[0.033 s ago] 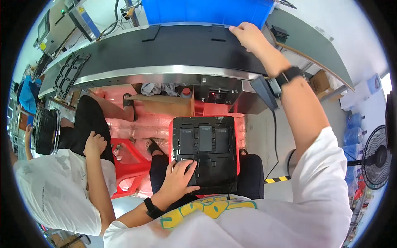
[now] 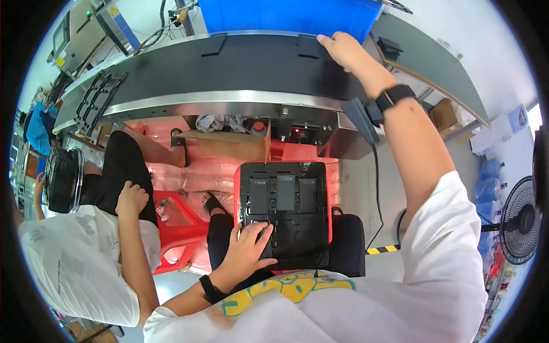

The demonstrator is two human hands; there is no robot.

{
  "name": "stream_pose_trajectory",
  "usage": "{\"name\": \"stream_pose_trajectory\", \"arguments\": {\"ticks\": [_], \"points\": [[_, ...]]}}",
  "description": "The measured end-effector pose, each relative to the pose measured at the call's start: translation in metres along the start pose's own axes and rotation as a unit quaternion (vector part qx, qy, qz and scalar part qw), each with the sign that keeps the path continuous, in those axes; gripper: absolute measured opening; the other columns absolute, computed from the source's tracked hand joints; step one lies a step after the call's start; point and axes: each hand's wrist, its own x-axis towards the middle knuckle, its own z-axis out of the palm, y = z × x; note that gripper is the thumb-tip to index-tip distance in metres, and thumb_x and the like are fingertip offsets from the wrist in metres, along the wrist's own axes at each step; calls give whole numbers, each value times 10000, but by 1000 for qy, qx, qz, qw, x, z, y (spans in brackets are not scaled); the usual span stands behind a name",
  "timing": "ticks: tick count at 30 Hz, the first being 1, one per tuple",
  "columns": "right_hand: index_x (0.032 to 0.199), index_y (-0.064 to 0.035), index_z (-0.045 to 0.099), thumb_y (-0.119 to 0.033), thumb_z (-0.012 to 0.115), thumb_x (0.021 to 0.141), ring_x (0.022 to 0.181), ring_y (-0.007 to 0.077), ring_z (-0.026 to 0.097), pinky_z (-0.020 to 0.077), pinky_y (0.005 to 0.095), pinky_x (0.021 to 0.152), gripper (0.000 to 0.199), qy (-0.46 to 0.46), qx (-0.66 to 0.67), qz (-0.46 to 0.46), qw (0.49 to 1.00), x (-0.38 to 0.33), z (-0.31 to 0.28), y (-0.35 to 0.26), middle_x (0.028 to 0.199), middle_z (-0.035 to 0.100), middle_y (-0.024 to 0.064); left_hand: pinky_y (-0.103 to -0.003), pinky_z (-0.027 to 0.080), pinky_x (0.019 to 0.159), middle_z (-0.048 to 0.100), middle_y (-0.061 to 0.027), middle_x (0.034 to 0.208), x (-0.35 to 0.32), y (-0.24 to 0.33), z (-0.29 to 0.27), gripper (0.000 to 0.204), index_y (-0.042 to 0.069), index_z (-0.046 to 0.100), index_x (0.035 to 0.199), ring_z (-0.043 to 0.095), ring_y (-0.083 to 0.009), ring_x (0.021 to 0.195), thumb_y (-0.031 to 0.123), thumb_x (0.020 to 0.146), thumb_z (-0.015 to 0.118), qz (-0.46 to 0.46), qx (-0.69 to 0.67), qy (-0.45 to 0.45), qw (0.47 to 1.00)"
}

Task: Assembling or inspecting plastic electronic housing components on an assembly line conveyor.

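"How's the left hand's (image 2: 246, 250) grip?"
"Half spread, fingers resting on the black rectangular plastic tray (image 2: 297, 246)."
"The right hand (image 2: 344, 50)?"
"Curled at the black-topped metal table's (image 2: 257, 68) far edge; I can't tell if it holds anything."
"The tray?"
"Above the lap, three dark-grey rectangular panels (image 2: 286, 193) in its far row."
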Motion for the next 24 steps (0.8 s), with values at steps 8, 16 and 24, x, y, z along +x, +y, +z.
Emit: {"name": "stream_pose_trajectory", "arguments": {"ticks": [8,16,24], "points": [[674,-26,560,-475,649,724,427,155,442,346,299,368,460,-141,-88,56,985,11,-2,-24,526,452,47,-568,211,990,447,-90,1173,-9,-8,14,796,29,456,1217,412,-273,1118,531,633,658,-39,6,11,999],[624,-82,533,-384,694,725,466,45,391,291,229,424,357,-205,364,28,908,-129,-27,4,534,442,-22,-528,259,956,452,-80,1069,-4,-8,18,665,65,526,1113,425,-283,1044,465,614,708,-67,40,63,995],[694,20,520,-300,560,851,572,216,539,428,369,547,359,-378,303,169,858,-326,64,55,610,517,142,-493,267,950,441,-90,1068,10,10,0,721,74,522,1107,380,-315,1070,486,560,746,-99,60,27,993]]}}
